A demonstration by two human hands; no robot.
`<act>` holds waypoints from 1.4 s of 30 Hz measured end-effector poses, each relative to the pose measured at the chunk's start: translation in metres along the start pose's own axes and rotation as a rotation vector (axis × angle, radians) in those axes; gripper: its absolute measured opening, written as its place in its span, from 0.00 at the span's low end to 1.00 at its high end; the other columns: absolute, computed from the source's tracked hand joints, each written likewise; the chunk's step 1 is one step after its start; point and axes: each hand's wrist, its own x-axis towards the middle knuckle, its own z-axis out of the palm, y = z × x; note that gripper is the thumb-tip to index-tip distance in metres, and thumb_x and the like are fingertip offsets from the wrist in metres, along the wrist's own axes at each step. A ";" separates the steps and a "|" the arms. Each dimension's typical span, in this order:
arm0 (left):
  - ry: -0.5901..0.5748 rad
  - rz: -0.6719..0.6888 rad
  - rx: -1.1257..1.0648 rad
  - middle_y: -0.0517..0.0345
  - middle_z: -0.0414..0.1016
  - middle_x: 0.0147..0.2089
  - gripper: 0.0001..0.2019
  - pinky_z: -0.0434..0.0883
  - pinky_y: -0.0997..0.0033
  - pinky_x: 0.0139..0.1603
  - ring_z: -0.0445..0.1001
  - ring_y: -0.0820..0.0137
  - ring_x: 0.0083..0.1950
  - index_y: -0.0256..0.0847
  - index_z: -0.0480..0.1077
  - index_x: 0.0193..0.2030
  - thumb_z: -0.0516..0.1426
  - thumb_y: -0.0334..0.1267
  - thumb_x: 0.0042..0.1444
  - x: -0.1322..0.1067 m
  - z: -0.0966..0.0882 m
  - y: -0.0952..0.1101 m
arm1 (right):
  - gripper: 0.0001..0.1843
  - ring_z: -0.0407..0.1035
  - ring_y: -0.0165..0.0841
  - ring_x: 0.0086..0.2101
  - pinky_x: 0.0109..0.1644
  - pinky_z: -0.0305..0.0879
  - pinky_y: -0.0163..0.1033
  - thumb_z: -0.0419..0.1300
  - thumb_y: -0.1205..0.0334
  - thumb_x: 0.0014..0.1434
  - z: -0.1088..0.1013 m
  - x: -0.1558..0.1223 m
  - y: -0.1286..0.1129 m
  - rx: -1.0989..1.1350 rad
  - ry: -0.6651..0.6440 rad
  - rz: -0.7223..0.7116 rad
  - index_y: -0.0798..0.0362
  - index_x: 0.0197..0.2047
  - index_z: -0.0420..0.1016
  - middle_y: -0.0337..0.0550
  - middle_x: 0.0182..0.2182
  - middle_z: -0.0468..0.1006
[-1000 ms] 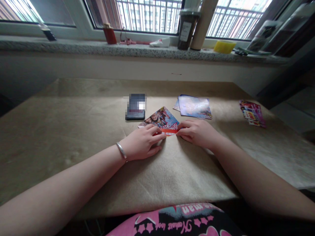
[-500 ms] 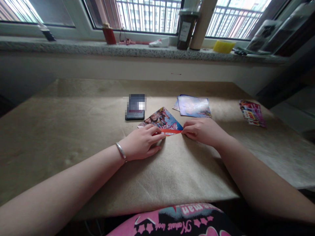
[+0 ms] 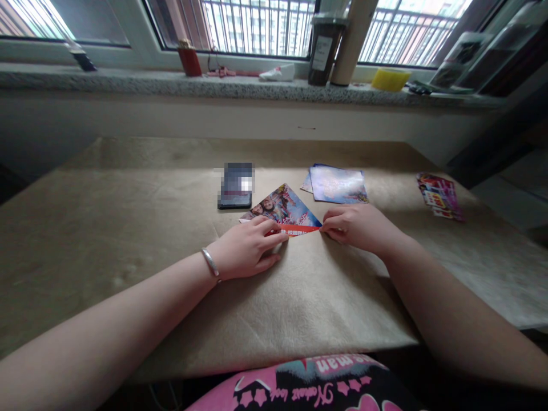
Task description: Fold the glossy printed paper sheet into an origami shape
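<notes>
Nearest, at the bottom of the view, is a pink and black printed shirt [image 3: 299,382] across the person's front. Both forearms reach forward over a tabletop [image 3: 107,240] covered in beige felt, and a silver bangle [image 3: 210,262] circles the left wrist.

The hands are apart, working on the same piece. A glossy folded card [image 3: 280,208] lies flat between them, shaped like a triangle with its point away from the person and a red strip along its near edge. The left hand [image 3: 246,251] rests on the card's near edge, its fingertips over the red strip, though it cannot be told whether it is gripping. The right hand [image 3: 357,228] comes in from the other side, and its fingertips appear to pinch the card's right corner.

Just beyond the card sits a dark phone [image 3: 235,188], partly pixelated. To its right lies a stack of shiny blue and white cards [image 3: 338,185], and further right, a colourful leaflet [image 3: 439,197].

Farthest away, a speckled stone windowsill [image 3: 171,83] runs beneath barred windows. It holds a red cup [image 3: 189,61], a dark tumbler [image 3: 324,51] and a yellow sponge [image 3: 390,80].
</notes>
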 end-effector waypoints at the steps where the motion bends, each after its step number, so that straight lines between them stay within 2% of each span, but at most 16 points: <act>1: -0.001 0.000 0.002 0.48 0.68 0.52 0.19 0.68 0.58 0.52 0.66 0.60 0.51 0.41 0.65 0.57 0.52 0.43 0.61 0.000 0.000 0.000 | 0.10 0.69 0.28 0.29 0.29 0.54 0.36 0.56 0.66 0.57 -0.001 0.000 0.000 -0.001 -0.001 0.007 0.46 0.32 0.79 0.36 0.32 0.79; 14: 0.016 0.002 0.007 0.48 0.69 0.52 0.19 0.69 0.58 0.50 0.67 0.60 0.50 0.41 0.66 0.56 0.52 0.44 0.61 0.000 0.000 0.000 | 0.11 0.71 0.28 0.30 0.28 0.53 0.35 0.57 0.66 0.57 -0.007 -0.003 0.003 -0.017 -0.069 0.070 0.44 0.33 0.80 0.33 0.35 0.80; 20: 0.012 0.003 0.004 0.48 0.69 0.51 0.19 0.69 0.58 0.50 0.66 0.60 0.49 0.41 0.66 0.57 0.52 0.44 0.61 0.000 0.001 -0.001 | 0.10 0.71 0.29 0.32 0.31 0.56 0.35 0.57 0.65 0.56 -0.002 -0.006 0.007 0.081 -0.052 0.113 0.45 0.31 0.79 0.34 0.36 0.80; 23: 0.008 0.002 0.006 0.48 0.69 0.51 0.19 0.69 0.57 0.51 0.66 0.60 0.50 0.41 0.66 0.57 0.52 0.44 0.61 0.000 0.001 -0.001 | 0.07 0.70 0.30 0.32 0.34 0.59 0.35 0.57 0.65 0.54 0.005 -0.005 0.008 0.271 -0.011 0.181 0.49 0.31 0.77 0.39 0.37 0.79; 26: 0.009 0.003 0.006 0.48 0.68 0.51 0.19 0.69 0.57 0.51 0.66 0.60 0.50 0.41 0.66 0.56 0.52 0.44 0.61 0.000 0.001 -0.001 | 0.05 0.66 0.30 0.27 0.30 0.59 0.35 0.55 0.63 0.55 0.015 0.001 0.006 0.395 0.015 0.352 0.52 0.33 0.72 0.41 0.29 0.76; 29: 0.011 0.008 0.007 0.48 0.68 0.51 0.19 0.69 0.57 0.51 0.66 0.60 0.50 0.41 0.66 0.57 0.52 0.44 0.61 0.000 0.001 -0.001 | 0.04 0.66 0.34 0.31 0.34 0.61 0.38 0.56 0.62 0.54 0.024 0.006 0.004 0.347 0.090 0.383 0.53 0.33 0.67 0.45 0.31 0.74; 33: 0.003 0.004 0.005 0.48 0.68 0.51 0.19 0.69 0.57 0.51 0.66 0.59 0.49 0.40 0.66 0.57 0.52 0.44 0.61 0.000 0.000 -0.001 | 0.07 0.65 0.42 0.39 0.44 0.62 0.46 0.57 0.60 0.53 0.030 0.009 0.001 0.235 0.072 0.352 0.52 0.36 0.67 0.48 0.36 0.73; 37: 0.010 0.007 -0.003 0.48 0.69 0.51 0.19 0.69 0.57 0.51 0.66 0.60 0.50 0.40 0.66 0.57 0.52 0.44 0.61 0.000 0.001 -0.001 | 0.09 0.62 0.45 0.47 0.52 0.60 0.51 0.55 0.59 0.55 0.032 0.007 0.001 0.222 0.059 0.350 0.51 0.40 0.66 0.51 0.45 0.70; 42: 0.017 0.007 0.001 0.48 0.69 0.52 0.19 0.69 0.57 0.51 0.66 0.60 0.50 0.41 0.66 0.57 0.52 0.44 0.61 0.000 0.003 -0.001 | 0.11 0.62 0.45 0.49 0.54 0.60 0.52 0.53 0.63 0.55 0.033 0.005 0.003 0.245 0.027 0.344 0.50 0.43 0.63 0.50 0.48 0.70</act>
